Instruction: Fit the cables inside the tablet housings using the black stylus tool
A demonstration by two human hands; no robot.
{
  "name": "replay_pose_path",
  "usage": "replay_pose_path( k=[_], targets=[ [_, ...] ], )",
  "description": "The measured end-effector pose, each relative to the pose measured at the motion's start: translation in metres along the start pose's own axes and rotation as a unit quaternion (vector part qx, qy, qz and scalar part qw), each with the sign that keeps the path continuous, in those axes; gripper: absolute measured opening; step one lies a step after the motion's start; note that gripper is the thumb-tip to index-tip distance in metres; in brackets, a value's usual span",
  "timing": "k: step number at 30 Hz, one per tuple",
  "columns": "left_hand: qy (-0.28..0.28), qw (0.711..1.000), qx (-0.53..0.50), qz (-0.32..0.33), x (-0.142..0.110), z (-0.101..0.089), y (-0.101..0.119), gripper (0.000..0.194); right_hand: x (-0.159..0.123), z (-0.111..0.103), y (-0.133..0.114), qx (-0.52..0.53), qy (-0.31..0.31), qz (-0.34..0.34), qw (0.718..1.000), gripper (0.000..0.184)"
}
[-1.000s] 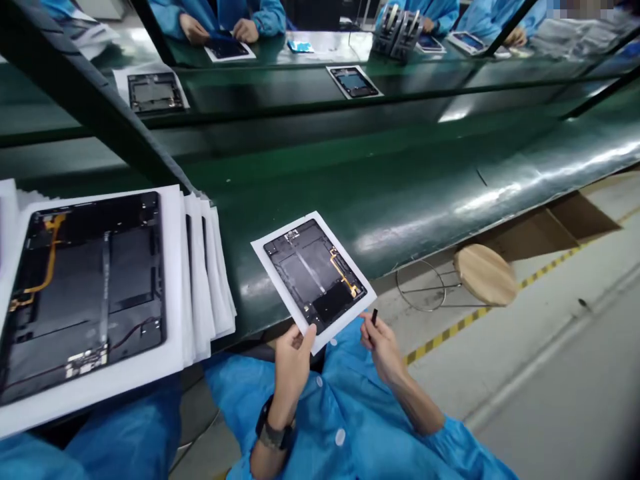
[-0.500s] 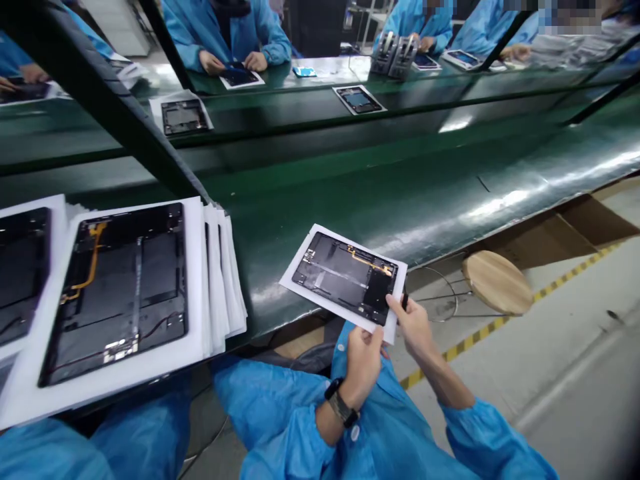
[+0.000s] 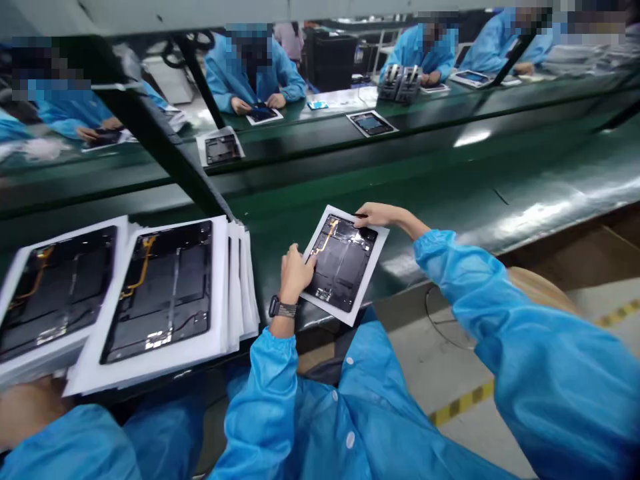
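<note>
An opened tablet back (image 3: 344,261), black with an orange flex cable, lies on a white sheet at the near edge of the green conveyor belt (image 3: 450,180). My left hand (image 3: 296,273) is closed on the sheet's left edge, thumb on the tablet. My right hand (image 3: 377,215) reaches over the far corner, fingers pinched on a small dark tool that touches the tablet's top edge.
Two stacks of tablet backs on white sheets (image 3: 165,287) sit to my left, one (image 3: 55,287) further left. A dark slanted frame post (image 3: 165,157) crosses the belt. Other people in blue coats work at the far side. A wooden stool (image 3: 540,283) stands behind my right sleeve.
The tablet was turned and moved up onto the belt. My left hand shifted to its left edge, and my right hand, with the small tool, reached from the near corner to the far edge.
</note>
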State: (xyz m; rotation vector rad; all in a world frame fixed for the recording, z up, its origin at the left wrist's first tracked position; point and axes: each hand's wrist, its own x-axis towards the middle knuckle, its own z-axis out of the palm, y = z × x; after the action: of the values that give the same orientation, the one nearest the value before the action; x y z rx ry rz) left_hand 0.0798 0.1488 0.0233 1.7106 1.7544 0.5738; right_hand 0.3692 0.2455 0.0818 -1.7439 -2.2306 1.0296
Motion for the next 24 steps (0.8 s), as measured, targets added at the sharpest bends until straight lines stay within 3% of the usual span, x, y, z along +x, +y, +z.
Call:
replay_pose_path(
  k=[3,6,9,12,18,21,24],
  targets=[
    [-0.010,0.999,-0.015,-0.037,0.001,-0.003,-0.016,0.030,0.051,0.003,-0.034,-0.038,-0.047,-0.041,0.997,0.018],
    [0.007,0.997,-0.040,-0.063,-0.024,-0.008,-0.033,0.007,0.088,0.016,-0.065,-0.075,-0.119,-0.078,0.987,0.019],
    [0.036,0.993,-0.072,-0.083,-0.056,-0.014,-0.049,0.015,0.113,0.030,-0.092,-0.116,-0.198,-0.105,0.968,0.026],
    [0.064,0.988,-0.098,-0.101,-0.081,-0.016,-0.061,0.012,0.128,0.044,-0.110,-0.162,-0.238,-0.122,0.950,0.034],
    [0.086,0.988,-0.067,-0.106,-0.109,-0.003,-0.069,0.013,0.139,0.061,-0.120,-0.233,-0.198,-0.119,0.945,0.043],
    [0.098,0.992,0.000,-0.081,-0.121,0.002,-0.078,0.017,0.130,0.059,-0.111,-0.250,-0.135,-0.110,0.952,0.042],
    [0.113,0.992,0.021,-0.054,-0.129,0.002,-0.090,0.022,0.104,0.051,-0.095,-0.188,-0.050,-0.137,0.971,0.038]
  ],
)
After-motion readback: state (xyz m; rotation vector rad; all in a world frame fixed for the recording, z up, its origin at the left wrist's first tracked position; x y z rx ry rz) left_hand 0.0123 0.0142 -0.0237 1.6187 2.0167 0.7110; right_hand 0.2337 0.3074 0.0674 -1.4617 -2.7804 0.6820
